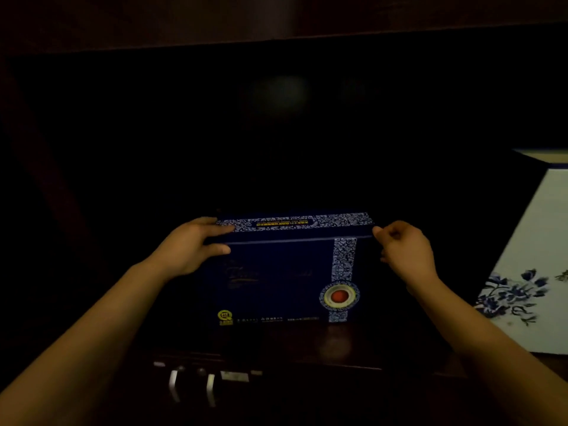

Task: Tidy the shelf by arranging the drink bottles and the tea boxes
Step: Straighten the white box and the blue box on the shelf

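Note:
A dark blue tea box [282, 272] with a blue-and-white patterned band and a red round seal stands upright on the dark wooden shelf [307, 345], in the middle of the view. My left hand [190, 250] grips its upper left corner, thumb on the front face and fingers over the top edge. My right hand [405, 250] holds the upper right corner with curled fingers. No drink bottles show in the dim light.
A white box [528, 259] with blue flower print stands at the right edge of the shelf, close to my right forearm. Two pale metal handles [190, 385] sit below the shelf front. The back of the shelf is very dark.

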